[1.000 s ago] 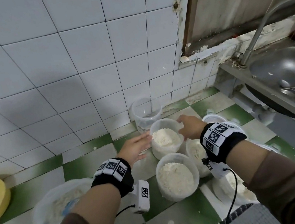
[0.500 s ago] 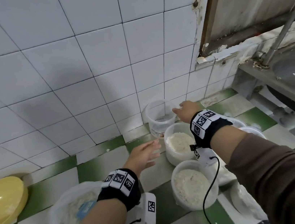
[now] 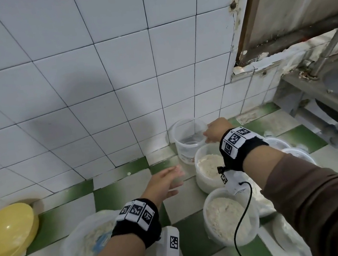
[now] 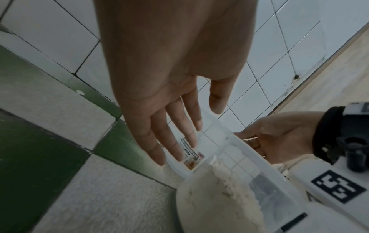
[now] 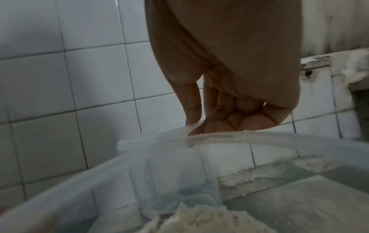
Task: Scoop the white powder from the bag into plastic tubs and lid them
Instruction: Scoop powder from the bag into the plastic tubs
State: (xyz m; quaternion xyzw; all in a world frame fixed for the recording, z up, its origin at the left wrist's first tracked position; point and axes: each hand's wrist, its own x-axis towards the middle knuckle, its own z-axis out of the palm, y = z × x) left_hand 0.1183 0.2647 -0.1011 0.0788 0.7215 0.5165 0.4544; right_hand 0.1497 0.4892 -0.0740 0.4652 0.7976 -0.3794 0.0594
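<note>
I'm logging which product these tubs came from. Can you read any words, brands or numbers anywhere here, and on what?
No text is readable.
Sticker on the empty tub: printed lines, too blurred to read.
Wristbands and wrist camera housing: black-and-white square code markers only, no words or numbers.

Left hand [image 3: 165, 182] blurred — sink [image 3: 331, 87] and yellow bowl [image 3: 7, 233] cut off.

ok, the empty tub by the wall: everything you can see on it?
The empty tub is a clear, round plastic container with a thickened rim, upright on the floor against the white wall tiles. No lid, no powder inside; a small printed label sits low on its side. The right hand pinches its rim on the right. The left hand, fingers straight, is short of it. A powder-filled tub stands just in front.
</note>
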